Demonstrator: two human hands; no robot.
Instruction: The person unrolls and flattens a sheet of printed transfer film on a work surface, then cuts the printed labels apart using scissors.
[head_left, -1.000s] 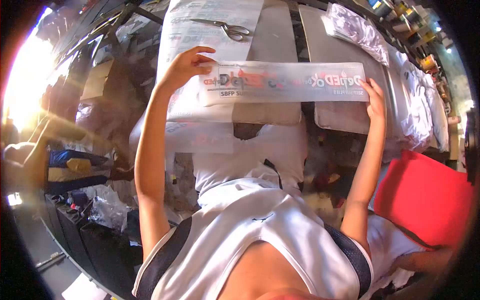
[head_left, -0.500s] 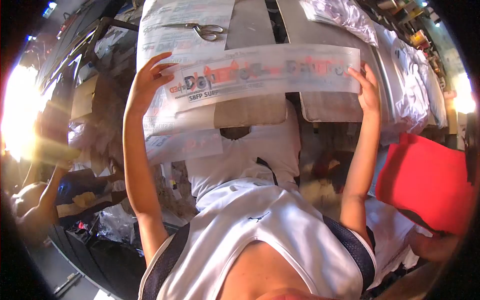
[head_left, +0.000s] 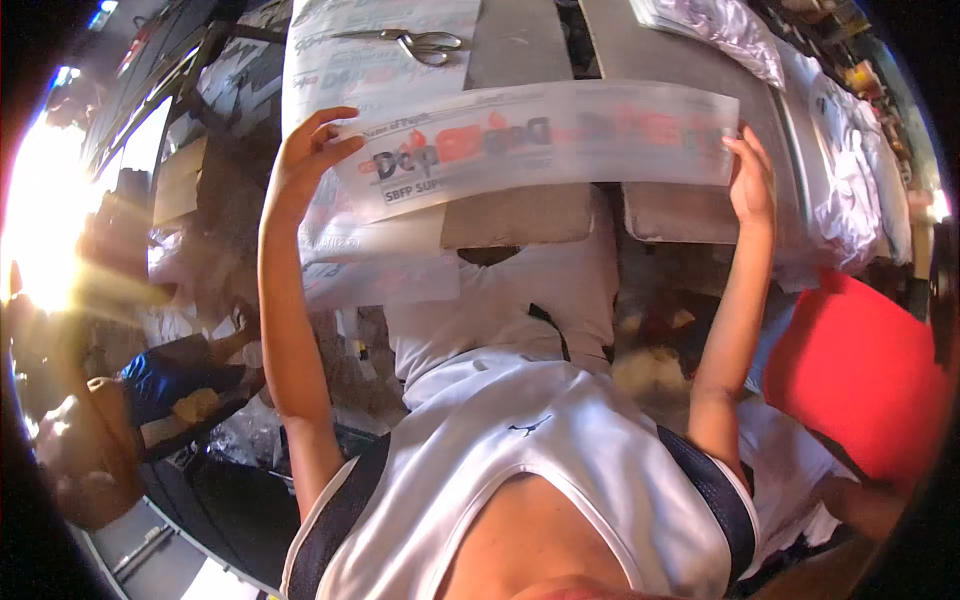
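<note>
A long translucent printed strip [head_left: 590,140], apparently plastic film, stretches between my two hands above the table. My left hand [head_left: 312,155] pinches its left end between thumb and fingers. At the opposite end, my right hand [head_left: 752,180] grips the edge with curled fingers. The strip carries red and dark lettering, partly showing through from the reverse, and bows slightly. Beneath its left part lie more printed translucent sheets [head_left: 330,90] on the table. Metal scissors [head_left: 430,47] rest on those sheets, beyond the strip.
The grey tabletop [head_left: 520,220] has a gap running down its middle. White plastic-wrapped bundles [head_left: 840,170] line the right side. Red cloth [head_left: 860,370] is close to my right arm. Another person [head_left: 95,450] is at the far left, near bright light.
The view has shifted slightly, so table, scissors and strip appear further right. Both hands keep hold of the strip. The person at left has moved an arm, and the red cloth has changed shape.
</note>
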